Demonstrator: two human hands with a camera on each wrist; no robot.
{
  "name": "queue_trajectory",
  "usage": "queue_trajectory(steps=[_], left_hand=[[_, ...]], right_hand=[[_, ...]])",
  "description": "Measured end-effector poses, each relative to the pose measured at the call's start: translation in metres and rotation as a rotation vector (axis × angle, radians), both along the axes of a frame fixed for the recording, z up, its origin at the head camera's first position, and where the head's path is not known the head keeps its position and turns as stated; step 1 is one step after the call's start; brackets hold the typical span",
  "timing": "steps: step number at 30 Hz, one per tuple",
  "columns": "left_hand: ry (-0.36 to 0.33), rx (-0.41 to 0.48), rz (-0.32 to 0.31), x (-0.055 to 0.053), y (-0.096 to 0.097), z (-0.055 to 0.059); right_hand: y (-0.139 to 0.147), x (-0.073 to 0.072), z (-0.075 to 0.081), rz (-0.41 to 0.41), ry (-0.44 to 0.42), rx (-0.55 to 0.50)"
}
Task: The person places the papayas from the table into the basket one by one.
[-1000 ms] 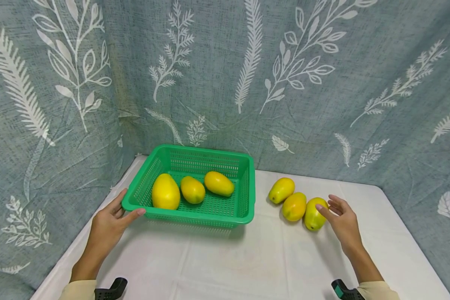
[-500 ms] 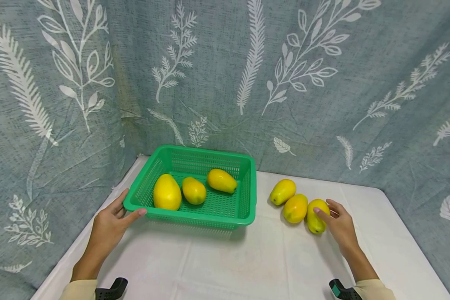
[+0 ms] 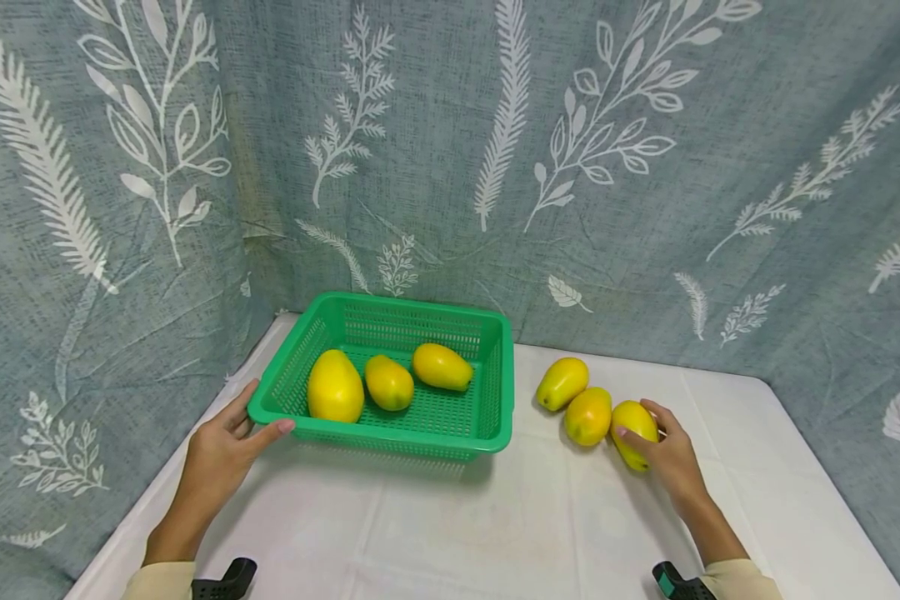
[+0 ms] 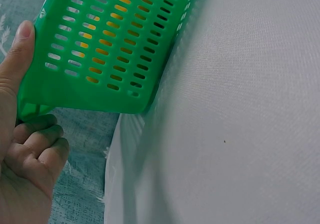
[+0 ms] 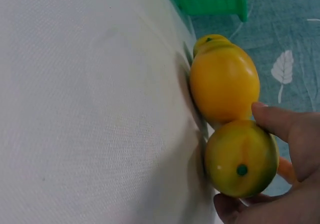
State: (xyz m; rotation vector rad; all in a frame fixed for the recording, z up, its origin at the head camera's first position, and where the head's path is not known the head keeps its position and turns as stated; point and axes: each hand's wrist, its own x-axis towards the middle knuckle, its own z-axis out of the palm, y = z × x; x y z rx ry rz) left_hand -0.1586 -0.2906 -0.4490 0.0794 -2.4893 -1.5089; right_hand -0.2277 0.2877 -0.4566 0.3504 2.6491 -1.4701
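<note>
At the front left corner of the green basket [image 3: 390,435], my left hand [image 3: 221,450] grips the rim. In the left wrist view the thumb lies along the basket wall [image 4: 75,96] and the fingers curl below the rim. Inside the basket lie three yellow papayas, the largest papaya [image 3: 335,387] at the left. My right hand [image 3: 671,454] holds the rightmost yellow-green papaya [image 3: 633,427] on the table, thumb on one side and fingers on the other. The right wrist view shows this papaya [image 5: 240,159] end-on, its far side hidden.
Two more papayas lie left of the held one: a middle papaya [image 3: 588,417] close beside it and a farther papaya [image 3: 562,383]. A white cloth [image 3: 525,517] covers the table. Behind and at the sides hangs a grey-green leaf-patterned curtain [image 3: 427,150].
My right hand has moved left and closed around the rightmost papaya, which has turned slightly. The left hand stays on the basket rim.
</note>
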Motion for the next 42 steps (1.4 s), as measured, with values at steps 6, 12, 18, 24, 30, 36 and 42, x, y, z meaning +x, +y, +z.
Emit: queue_trajectory(steps=[6, 12, 18, 24, 30, 36, 42], left_hand=[[-0.009, 0.006, 0.006, -0.001, -0.001, -0.001], [0.001, -0.003, 0.01, -0.001, -0.001, -0.001], [-0.007, -0.02, 0.005, 0.002, -0.001, 0.0], [0.016, -0.017, -0.01, 0.001, -0.002, -0.002], [0.022, -0.02, -0.009, 0.0, -0.001, -0.001], [0.013, -0.017, -0.002, 0.0, -0.001, 0.0], [0.013, -0.012, 0.006, 0.001, -0.001, 0.001]], right_hand=[[-0.001, 0.002, 0.0, 0.015, 0.005, 0.012], [-0.001, 0.006, -0.001, 0.001, 0.006, 0.01], [0.001, 0.011, -0.001, -0.022, 0.007, -0.001], [0.001, 0.013, 0.004, -0.03, 0.025, -0.001], [0.0, 0.014, 0.013, -0.029, 0.051, 0.012], [-0.005, 0.014, 0.023, -0.016, 0.064, -0.001], [-0.013, 0.014, 0.029, -0.007, 0.087, -0.044]])
